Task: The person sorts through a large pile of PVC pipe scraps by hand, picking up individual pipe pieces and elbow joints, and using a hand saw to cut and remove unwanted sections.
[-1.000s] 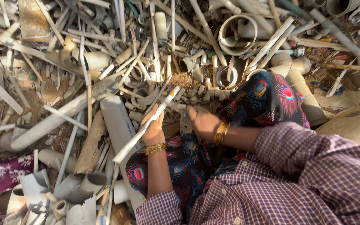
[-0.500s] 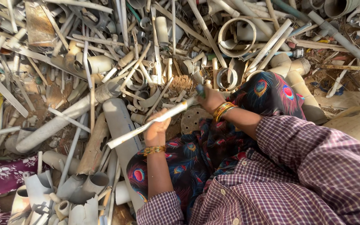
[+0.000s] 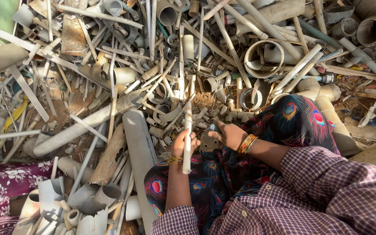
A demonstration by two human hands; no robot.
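My left hand [image 3: 183, 142]: my fingers are curled tight around a thin, pale, dusty plastic strip [image 3: 187, 135]. I hold it near its middle.

The strip: it stands almost straight up and down in the picture. Its far end points away from me into the pile. Its near end hangs over my lap, just past my left hand.

My right hand [image 3: 227, 135]: it is just to the right of the strip and not touching it. My fingers are loosely spread and bent, with nothing in them. They rest low by a small flat brown piece [image 3: 208, 143] that lies between my two hands.

Which hand is nearer: the left hand has the strip. The right hand is close beside it, so the strip lies to the left of my right fingers.

My lap: dark cloth with bright feather eyes [image 3: 257, 152] is under both hands, on my side of the strip.

The pile: a big heap of broken grey and cream plastic pipes [image 3: 162, 78] lies past the far end of the strip. A wide grey half pipe [image 3: 138, 148] lies just left of the strip.

What is different: half a second ago the strip lay slanted, low on the left and high on the right, and my right hand was up by its far end. Now the strip is turned upright and my right hand is down near my left.
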